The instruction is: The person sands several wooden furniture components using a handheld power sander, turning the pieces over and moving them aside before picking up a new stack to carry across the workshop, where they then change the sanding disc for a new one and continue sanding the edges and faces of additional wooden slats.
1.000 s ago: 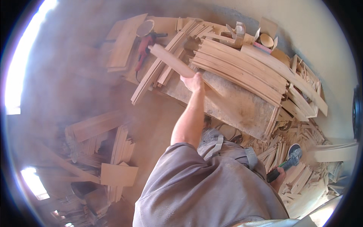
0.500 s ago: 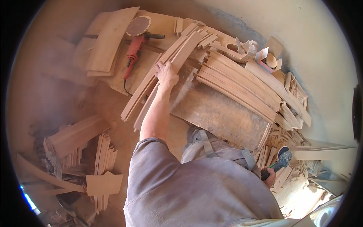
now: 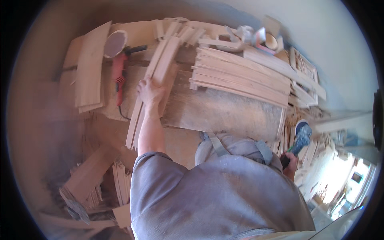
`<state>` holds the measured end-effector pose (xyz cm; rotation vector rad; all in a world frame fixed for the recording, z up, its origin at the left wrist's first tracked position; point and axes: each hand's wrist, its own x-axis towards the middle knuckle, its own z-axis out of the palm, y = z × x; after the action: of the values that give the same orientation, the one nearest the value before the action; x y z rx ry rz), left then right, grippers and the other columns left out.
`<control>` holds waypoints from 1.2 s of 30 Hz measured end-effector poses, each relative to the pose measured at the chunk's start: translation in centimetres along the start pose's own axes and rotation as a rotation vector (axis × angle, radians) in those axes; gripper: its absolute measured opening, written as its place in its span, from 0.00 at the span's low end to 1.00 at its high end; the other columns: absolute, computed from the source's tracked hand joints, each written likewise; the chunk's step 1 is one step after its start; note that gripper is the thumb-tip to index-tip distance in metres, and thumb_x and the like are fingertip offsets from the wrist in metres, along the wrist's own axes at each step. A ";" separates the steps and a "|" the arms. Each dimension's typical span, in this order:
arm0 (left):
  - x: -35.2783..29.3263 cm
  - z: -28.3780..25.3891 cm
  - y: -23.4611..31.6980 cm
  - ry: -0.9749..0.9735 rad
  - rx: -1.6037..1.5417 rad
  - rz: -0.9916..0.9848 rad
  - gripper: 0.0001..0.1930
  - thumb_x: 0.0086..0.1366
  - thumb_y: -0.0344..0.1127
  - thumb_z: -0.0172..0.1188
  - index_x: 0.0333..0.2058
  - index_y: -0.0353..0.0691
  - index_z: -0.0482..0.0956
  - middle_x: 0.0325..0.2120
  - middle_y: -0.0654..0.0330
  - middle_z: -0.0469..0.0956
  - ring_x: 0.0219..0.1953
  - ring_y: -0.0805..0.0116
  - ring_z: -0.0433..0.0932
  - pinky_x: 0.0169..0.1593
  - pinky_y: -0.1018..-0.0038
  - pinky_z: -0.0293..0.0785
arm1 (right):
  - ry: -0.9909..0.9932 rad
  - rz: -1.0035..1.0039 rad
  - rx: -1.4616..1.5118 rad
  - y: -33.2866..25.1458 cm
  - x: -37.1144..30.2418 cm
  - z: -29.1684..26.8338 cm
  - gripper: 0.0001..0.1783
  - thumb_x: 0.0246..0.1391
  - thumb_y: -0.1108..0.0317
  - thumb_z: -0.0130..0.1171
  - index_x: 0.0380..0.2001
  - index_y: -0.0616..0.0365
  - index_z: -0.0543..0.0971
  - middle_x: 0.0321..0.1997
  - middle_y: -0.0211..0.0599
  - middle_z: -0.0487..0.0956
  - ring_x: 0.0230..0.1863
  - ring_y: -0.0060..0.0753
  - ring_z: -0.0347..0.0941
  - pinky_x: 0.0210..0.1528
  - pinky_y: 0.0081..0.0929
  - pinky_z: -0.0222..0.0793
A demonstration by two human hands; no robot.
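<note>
My left hand [image 3: 150, 93] is closed over a bundle of long, pale wooden slats [image 3: 165, 60] on the workbench. The bundle's near end juts past the bench's front edge. At my right side, my right hand [image 3: 291, 161] grips the dark handle of an angle grinder [image 3: 303, 138] with a round disc on its head. Left of the slats lies a red disc sander [image 3: 119, 71], its round pad [image 3: 115, 43] facing up and its cord trailing toward the bench edge.
Several grooved wooden slats [image 3: 244, 74] lie side by side on the dusty workbench [image 3: 216, 112]. Flat boards [image 3: 93, 70] are stacked at its left. An open cardboard box [image 3: 272, 40] stands at the back. Boards [image 3: 90, 174] and offcuts lie lower left; wood scraps are heaped at right.
The view has turned, shifting the bench leftward in the picture. The slats under my left hand lie closer together at their near ends. My right hand still holds the angle grinder.
</note>
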<state>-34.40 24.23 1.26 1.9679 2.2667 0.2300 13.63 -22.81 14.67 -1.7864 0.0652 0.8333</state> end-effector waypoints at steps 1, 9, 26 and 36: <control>-0.2 0.6 -0.9 0.018 -0.004 0.023 0.44 0.50 0.53 0.71 0.67 0.48 0.72 0.57 0.45 0.73 0.62 0.40 0.70 0.68 0.50 0.62 | 0.029 0.017 0.013 0.3 0.2 0.0 0.16 0.42 0.68 0.65 0.35 0.66 0.80 0.25 0.41 0.80 0.25 0.38 0.78 0.29 0.35 0.75; -6.2 5.3 10.8 0.129 -0.335 0.652 0.36 0.54 0.33 0.72 0.63 0.39 0.72 0.70 0.40 0.63 0.72 0.37 0.60 0.73 0.44 0.57 | 0.132 0.026 -0.033 0.7 -1.0 -0.7 0.16 0.41 0.72 0.64 0.36 0.68 0.80 0.28 0.43 0.82 0.28 0.39 0.80 0.34 0.35 0.79; -15.5 14.0 35.8 -0.216 0.182 1.394 0.38 0.61 0.26 0.62 0.71 0.42 0.63 0.77 0.44 0.48 0.78 0.37 0.47 0.78 0.43 0.49 | 0.294 0.099 -0.228 3.3 -1.4 -11.8 0.22 0.31 0.71 0.71 0.36 0.63 0.81 0.31 0.35 0.82 0.31 0.31 0.78 0.38 0.31 0.75; -22.9 10.4 34.2 -0.639 0.090 1.189 0.38 0.49 0.17 0.61 0.64 0.33 0.70 0.63 0.44 0.69 0.65 0.42 0.68 0.68 0.51 0.64 | 0.109 0.184 -0.353 5.4 4.4 -21.6 0.25 0.31 0.70 0.71 0.39 0.64 0.80 0.32 0.33 0.80 0.34 0.31 0.76 0.40 0.30 0.72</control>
<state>4.05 6.52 -2.09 2.6427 0.5880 -0.3592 25.44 -41.80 10.88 -2.1827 0.1639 0.9194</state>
